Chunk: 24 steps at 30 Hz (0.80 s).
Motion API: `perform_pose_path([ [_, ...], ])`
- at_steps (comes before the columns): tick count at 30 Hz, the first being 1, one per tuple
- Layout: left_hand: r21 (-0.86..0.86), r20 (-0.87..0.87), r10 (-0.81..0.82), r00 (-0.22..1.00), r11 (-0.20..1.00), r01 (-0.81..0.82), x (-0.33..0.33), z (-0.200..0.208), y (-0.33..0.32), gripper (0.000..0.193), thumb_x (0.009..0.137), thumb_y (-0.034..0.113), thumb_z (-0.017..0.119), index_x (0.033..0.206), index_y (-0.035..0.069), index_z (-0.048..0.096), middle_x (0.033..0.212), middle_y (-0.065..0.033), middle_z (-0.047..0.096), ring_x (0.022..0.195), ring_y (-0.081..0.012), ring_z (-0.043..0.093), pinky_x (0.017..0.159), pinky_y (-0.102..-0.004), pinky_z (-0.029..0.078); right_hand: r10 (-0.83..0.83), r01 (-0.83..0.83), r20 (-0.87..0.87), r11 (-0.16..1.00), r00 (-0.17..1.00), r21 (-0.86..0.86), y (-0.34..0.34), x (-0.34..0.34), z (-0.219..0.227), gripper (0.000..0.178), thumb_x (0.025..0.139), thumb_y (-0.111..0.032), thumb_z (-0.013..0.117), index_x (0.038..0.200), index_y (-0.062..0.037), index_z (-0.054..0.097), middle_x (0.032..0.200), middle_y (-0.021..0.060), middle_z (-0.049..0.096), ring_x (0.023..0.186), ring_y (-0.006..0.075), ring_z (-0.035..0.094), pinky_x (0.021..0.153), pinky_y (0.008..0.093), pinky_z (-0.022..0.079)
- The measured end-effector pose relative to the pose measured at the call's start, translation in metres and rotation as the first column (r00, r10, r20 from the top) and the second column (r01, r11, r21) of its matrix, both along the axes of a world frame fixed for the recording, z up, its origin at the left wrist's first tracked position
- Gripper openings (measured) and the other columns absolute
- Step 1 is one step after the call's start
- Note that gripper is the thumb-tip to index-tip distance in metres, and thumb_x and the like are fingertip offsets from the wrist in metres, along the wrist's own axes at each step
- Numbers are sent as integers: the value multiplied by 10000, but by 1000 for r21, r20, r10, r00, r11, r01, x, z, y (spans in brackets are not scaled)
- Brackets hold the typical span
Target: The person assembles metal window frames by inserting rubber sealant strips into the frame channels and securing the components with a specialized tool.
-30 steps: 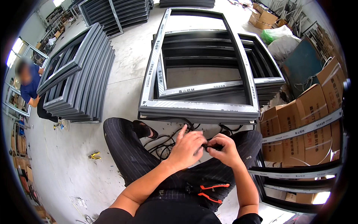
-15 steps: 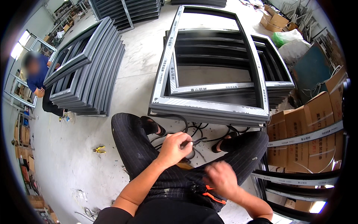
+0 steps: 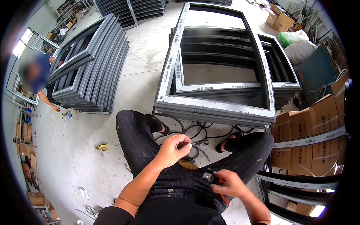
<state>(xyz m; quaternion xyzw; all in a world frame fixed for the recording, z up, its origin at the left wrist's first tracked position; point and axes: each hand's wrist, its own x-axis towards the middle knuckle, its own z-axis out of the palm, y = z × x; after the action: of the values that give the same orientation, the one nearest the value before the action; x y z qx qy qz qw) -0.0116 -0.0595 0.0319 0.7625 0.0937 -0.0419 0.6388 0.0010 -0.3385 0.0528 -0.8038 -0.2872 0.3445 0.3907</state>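
My left hand is closed in a pinch on a black rubber strip, above the floor between my knees. The strip sticks out to the right of my fingertips, and more of it lies in loose loops by my feet. Over my right thigh, my right hand is wrapped round an orange-handled hand tool. A grey metal head shows beyond the fingers; the palm hides much of the tool. In front of my knees lies a large grey window frame with printed protective film, on top of other frames.
Yellow-handled pliers lie on the floor at left. Beyond stands a tall stack of grey frames, with a person in a dark blue shirt beside it. Cardboard boxes and film-covered profiles crowd my right side.
My right hand has closed round the orange-handled tool, which lay on my lap, and lifted its head. My left hand stays on the strip. The co-worker's arm now reaches down.
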Motion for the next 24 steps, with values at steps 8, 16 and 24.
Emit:
perform_pose_path([
  [8, -174, -70, -57, 996, 984, 44, 3, 12, -15, 135, 892, 108, 617, 893, -27, 601, 793, -9, 585, 721, -61, 516, 641, -232, 439, 96, 617, -966, 753, 239, 228, 14, 14, -6, 702, 853, -177, 676, 1439, -38, 315, 985, 135, 601, 966, 262, 599, 922, 419, 481],
  [16, -90, -32, -132, 991, 988, 128, 8, 28, -14, 150, 888, 124, 614, 871, -24, 595, 759, -33, 595, 705, -97, 560, 658, -268, 467, -131, 311, -680, 939, 722, 150, 51, 8, -26, 343, 912, -150, 651, 1209, -27, 534, 923, 13, 606, 895, 108, 581, 820, 283, 466],
  [24, 374, -17, -303, 953, 882, 288, 12, 35, -2, 199, 820, 188, 632, 865, -6, 619, 807, -153, 639, 735, -291, 626, 679, -369, 487, -209, 192, 87, 966, 974, 174, 61, 6, -47, 334, 853, -126, 678, 1135, -4, 545, 1048, 151, 591, 953, 299, 561, 850, 359, 454],
])
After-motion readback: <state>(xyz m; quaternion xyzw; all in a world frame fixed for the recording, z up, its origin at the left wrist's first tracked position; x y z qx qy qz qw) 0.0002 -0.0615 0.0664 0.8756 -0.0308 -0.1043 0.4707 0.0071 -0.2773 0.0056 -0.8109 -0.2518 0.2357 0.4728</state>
